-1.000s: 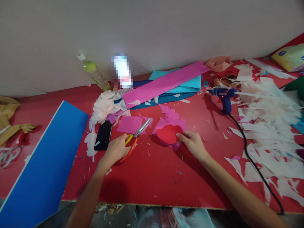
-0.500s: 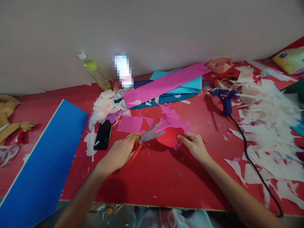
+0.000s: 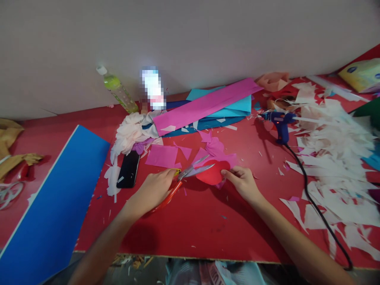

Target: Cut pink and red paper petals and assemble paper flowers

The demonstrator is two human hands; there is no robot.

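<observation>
My left hand (image 3: 157, 185) is closed round the handles of a pair of scissors (image 3: 184, 174), one handle orange-red and the other yellow. The blades are spread apart and point right, with their tips at the left part of a red paper piece (image 3: 212, 174) with a rounded outline. My right hand (image 3: 242, 180) pinches that paper by its right edge between thumb and fingers. Beneath and behind it lie pink paper pieces (image 3: 162, 156) on the red tabletop (image 3: 190, 221). A black phone (image 3: 128, 169) rests beside my left hand.
A blue hot glue gun (image 3: 280, 124) with a black cord stands at right, next to heaped white paper scraps (image 3: 335, 138). Folded pink paper (image 3: 208, 105) lies at the back. A green bottle (image 3: 120, 91) leans at the wall; a blue board (image 3: 56, 202) lies at left.
My left hand has moved slightly right with the scissors, bringing the blades onto the red paper, and the blades are spread less widely. My right hand stays in place.
</observation>
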